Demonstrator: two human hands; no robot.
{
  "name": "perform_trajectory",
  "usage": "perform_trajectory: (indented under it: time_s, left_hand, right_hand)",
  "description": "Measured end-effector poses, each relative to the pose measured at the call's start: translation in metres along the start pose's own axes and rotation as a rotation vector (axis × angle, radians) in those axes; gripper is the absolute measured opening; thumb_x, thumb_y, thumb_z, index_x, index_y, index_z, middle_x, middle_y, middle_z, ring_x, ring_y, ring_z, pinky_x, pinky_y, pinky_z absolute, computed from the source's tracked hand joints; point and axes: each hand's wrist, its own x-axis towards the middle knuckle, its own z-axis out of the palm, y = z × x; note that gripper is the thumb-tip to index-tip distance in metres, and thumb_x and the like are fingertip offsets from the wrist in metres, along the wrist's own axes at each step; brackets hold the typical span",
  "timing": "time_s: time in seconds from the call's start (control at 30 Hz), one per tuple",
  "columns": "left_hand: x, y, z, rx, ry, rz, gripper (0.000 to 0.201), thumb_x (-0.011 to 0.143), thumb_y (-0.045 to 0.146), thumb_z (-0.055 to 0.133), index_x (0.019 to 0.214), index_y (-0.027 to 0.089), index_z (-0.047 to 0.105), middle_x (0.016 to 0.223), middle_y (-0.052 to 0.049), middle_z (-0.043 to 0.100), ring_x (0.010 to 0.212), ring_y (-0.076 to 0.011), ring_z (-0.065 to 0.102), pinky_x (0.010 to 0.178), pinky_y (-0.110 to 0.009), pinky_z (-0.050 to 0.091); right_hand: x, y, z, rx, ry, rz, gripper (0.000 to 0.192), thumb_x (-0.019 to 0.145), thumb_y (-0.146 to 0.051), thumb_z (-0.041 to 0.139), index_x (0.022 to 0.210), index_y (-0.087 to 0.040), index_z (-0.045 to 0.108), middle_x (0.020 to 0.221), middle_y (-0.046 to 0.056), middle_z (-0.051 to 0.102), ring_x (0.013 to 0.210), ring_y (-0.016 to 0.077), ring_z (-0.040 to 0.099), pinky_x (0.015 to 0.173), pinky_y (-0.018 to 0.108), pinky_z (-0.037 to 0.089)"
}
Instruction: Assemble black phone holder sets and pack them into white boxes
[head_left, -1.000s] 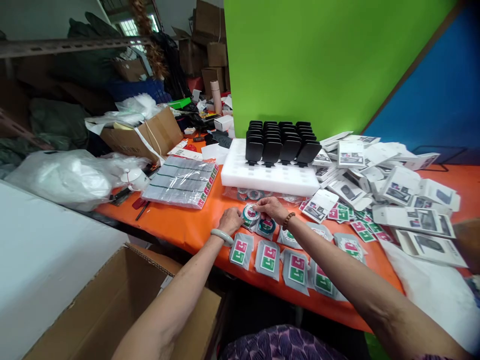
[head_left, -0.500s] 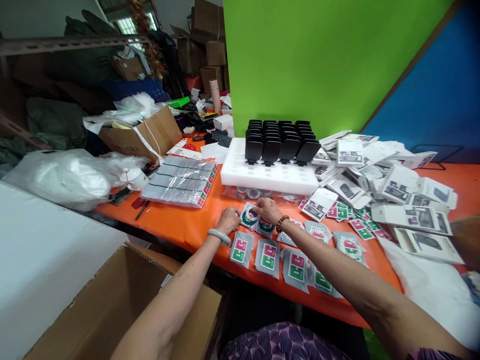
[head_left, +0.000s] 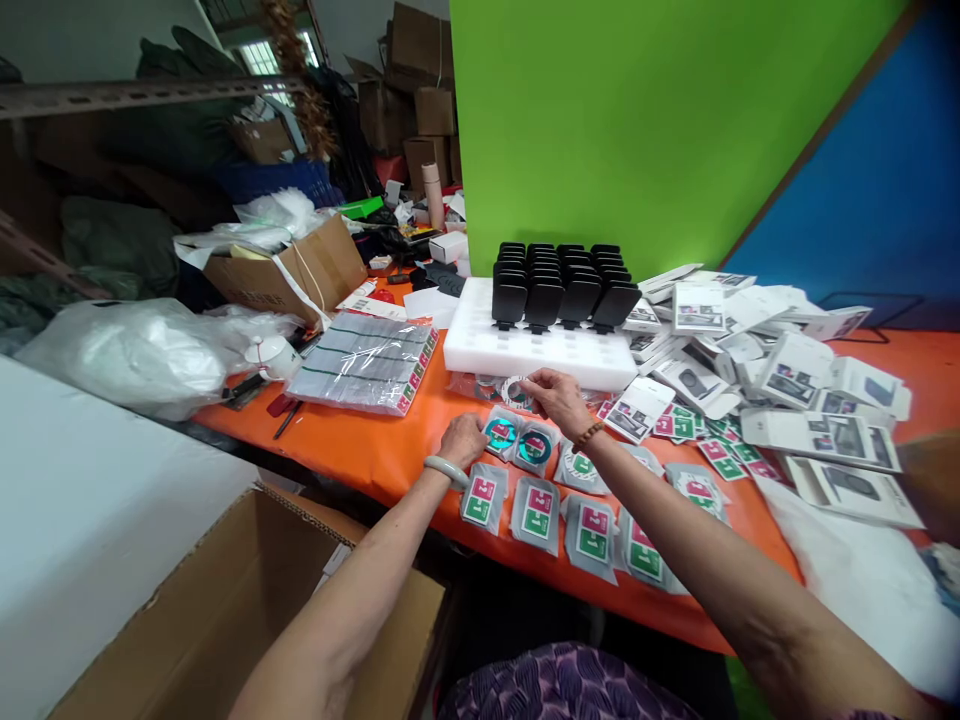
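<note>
My right hand (head_left: pixel 559 402) is closed in a pinch at the edge of a white ring sticker (head_left: pixel 515 393), just in front of the white foam block. Beside a grey pouch (head_left: pixel 500 434) with a teal ring on top, my left hand (head_left: pixel 462 441) has its fingers curled together; whatever is in them is hidden. Another grey pouch (head_left: pixel 535 448) with a dark teal ring lies to the right, then a pouch with a white ring (head_left: pixel 581 466). Nearer me is a row of grey pouches (head_left: pixel 536 515) topped with red and green cards. My right forearm covers part of the rows.
Black stands (head_left: pixel 562 290) fill the foam block (head_left: pixel 536 355). White boxes (head_left: pixel 795 365) and loose cards (head_left: pixel 724 458) are heaped at the right. A wrapped stack of pouches (head_left: pixel 360 360) lies left. An open carton (head_left: pixel 225 600) stands below the orange table's edge.
My right hand has lifted away from the second ring pouch, up and right toward the foam block, and now pinches a white ring. My left hand has shifted slightly right. Both teal rings are uncovered.
</note>
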Motion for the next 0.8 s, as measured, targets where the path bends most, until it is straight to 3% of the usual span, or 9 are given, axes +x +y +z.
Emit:
perform_trajectory:
  time_s: [0.13,0.23,0.3,0.43,0.53,0.63,0.8]
  left_hand:
    - [-0.007,-0.001,-0.012,-0.245,0.046,-0.066,0.012,0.074,0.015,0.068,0.080,0.018,0.058,0.054,0.003,0.057,0.060,-0.0178,0.063,0.066,-0.029,0.050]
    - [-0.023,0.000,-0.028,-0.489,0.071,-0.117,0.005,0.082,0.017,0.057,0.085,0.019,0.054,0.056,0.005,0.056,0.054,-0.0136,0.061,0.063,-0.028,0.052]
    - [-0.038,0.001,-0.040,-0.662,0.046,-0.150,0.007,0.085,0.015,0.050,0.079,0.018,0.053,0.062,0.001,0.060,0.059,-0.0130,0.064,0.067,-0.028,0.054]
    - [-0.077,0.001,-0.061,-0.935,-0.039,-0.210,0.019,0.082,0.006,0.046,0.068,0.014,0.055,0.070,-0.008,0.067,0.075,-0.0162,0.069,0.080,-0.030,0.056]
    - [-0.105,-0.002,-0.067,-1.075,-0.088,-0.219,0.014,0.080,0.005,0.050,0.074,0.010,0.061,0.083,-0.012,0.071,0.088,-0.0190,0.069,0.089,-0.031,0.054]
    - [-0.128,-0.006,-0.065,-1.175,-0.117,-0.229,0.009,0.081,0.010,0.056,0.084,0.008,0.064,0.092,-0.015,0.072,0.096,-0.0244,0.068,0.093,-0.039,0.053]
    - [-0.153,-0.009,-0.053,-1.268,-0.068,-0.270,0.008,0.082,0.011,0.060,0.089,0.009,0.064,0.088,-0.012,0.073,0.089,-0.0253,0.071,0.086,-0.043,0.056]
  right_hand:
    - [-0.032,-0.004,-0.009,0.227,-0.210,0.050,0.032,0.076,-0.051,0.058,0.076,-0.018,0.056,0.050,-0.004,0.052,0.043,0.0107,0.049,0.043,0.022,0.040]
    - [-0.062,0.001,0.002,0.372,-0.405,0.132,0.029,0.074,-0.046,0.062,0.079,-0.018,0.057,0.047,-0.005,0.051,0.041,0.0094,0.047,0.040,0.020,0.036]
    - [-0.077,0.006,0.016,0.352,-0.441,0.149,0.025,0.075,-0.040,0.061,0.086,-0.018,0.056,0.046,-0.007,0.050,0.040,0.0097,0.047,0.039,0.020,0.035]
    - [-0.095,0.014,0.044,0.090,-0.357,0.017,0.009,0.082,-0.027,0.054,0.087,-0.020,0.051,0.055,-0.006,0.055,0.042,0.0103,0.051,0.042,0.021,0.039]
    - [-0.102,0.014,0.056,-0.053,-0.295,-0.078,0.003,0.083,-0.019,0.053,0.079,-0.019,0.053,0.066,-0.002,0.061,0.055,0.0123,0.058,0.055,0.023,0.044]
    - [-0.106,0.010,0.061,-0.146,-0.246,-0.127,0.006,0.082,-0.015,0.056,0.078,-0.018,0.058,0.076,0.003,0.065,0.075,0.0171,0.061,0.070,0.027,0.044]
    - [-0.108,0.002,0.055,-0.213,-0.168,-0.155,0.008,0.085,-0.018,0.057,0.084,-0.015,0.064,0.091,0.010,0.065,0.086,0.0206,0.060,0.079,0.031,0.043]
